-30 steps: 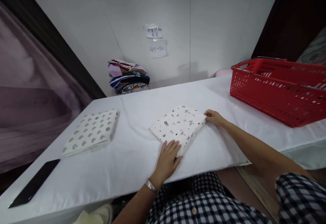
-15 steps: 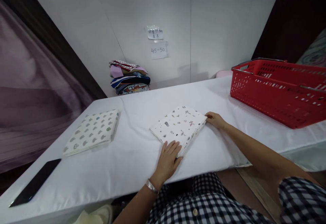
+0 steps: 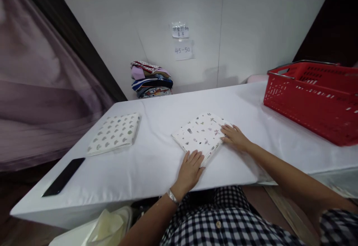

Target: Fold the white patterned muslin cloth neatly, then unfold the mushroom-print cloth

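Note:
A folded white cloth (image 3: 201, 131) with small printed plants and figures lies flat on the white-covered table (image 3: 156, 179) in front of me. My left hand (image 3: 190, 170) rests on its near corner, palm down, fingers stretched out. On the cloth's right corner lies my right hand (image 3: 234, 137), its fingers spread flat and hiding that corner. Further left lies a second folded cloth (image 3: 114, 133), white with grey mushroom-like prints, apart from both hands.
A red plastic basket (image 3: 310, 100) with metal handles stands at the table's right. Behind the far edge is a stack of folded fabrics (image 3: 152, 80) against the wall. A black flat slab (image 3: 63, 177) lies near the left edge. Paper labels (image 3: 183, 50) hang on the wall.
My right hand has gone from pinching the cloth's right corner to lying flat on it. My left hand stays at the near corner. The whole view has shifted a little.

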### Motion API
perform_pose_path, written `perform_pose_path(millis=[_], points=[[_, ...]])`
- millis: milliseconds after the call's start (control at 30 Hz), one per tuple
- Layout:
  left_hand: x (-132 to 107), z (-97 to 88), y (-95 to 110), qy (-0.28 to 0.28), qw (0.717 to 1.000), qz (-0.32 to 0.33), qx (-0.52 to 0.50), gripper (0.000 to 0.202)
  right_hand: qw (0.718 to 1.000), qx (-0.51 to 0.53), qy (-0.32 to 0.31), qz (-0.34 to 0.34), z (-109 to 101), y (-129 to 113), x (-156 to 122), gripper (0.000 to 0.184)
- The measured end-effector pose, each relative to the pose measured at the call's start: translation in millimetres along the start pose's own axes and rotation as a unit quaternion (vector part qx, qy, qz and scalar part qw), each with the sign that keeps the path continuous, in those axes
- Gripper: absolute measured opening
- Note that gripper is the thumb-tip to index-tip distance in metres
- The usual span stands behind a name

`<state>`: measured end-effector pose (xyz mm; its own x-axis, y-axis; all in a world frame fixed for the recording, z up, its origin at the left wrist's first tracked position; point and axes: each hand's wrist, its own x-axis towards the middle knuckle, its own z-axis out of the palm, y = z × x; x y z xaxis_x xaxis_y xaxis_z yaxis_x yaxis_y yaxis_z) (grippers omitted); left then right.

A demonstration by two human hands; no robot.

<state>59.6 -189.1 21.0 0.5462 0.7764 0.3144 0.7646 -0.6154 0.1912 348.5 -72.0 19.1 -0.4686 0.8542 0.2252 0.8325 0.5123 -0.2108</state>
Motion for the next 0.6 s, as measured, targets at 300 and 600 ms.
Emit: perform_pose_path(millis=[300, 600], points=[[30.2, -23.7, -8.5, 0.031, 0.998, -0.036, -0.033, 0.028, 0.993, 0.028, -0.032, -0.110, 20.0, -45.5, -7.2, 0.061], [45.0, 2.8, -76.0, 0.056, 0.964, -0.259, 0.011, 0.044, 0.994, 0.034, -0.056, -0.089, 6.3, -52.9, -8.8, 0.060]])
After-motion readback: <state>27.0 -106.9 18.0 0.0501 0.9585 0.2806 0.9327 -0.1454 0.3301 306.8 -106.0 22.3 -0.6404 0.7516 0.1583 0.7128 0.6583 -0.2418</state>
